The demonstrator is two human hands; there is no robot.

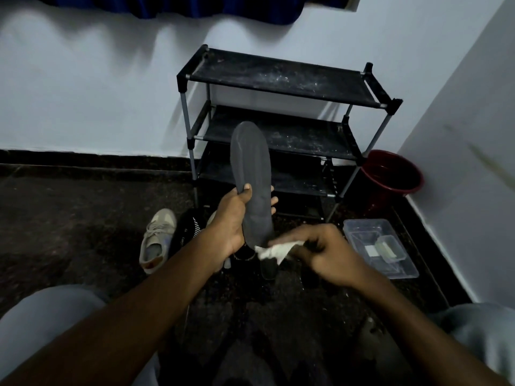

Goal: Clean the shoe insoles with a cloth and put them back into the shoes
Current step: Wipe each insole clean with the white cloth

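Left hand at frame centre, grip closed round long dark grey foam insole, held upright in front of black three-tier shoe rack. Right hand lower centre, grip pinching crumpled white cloth against insole's lower end. Worn beige lace-up sneaker on dark floor, left of centre, black shoe just beside it.
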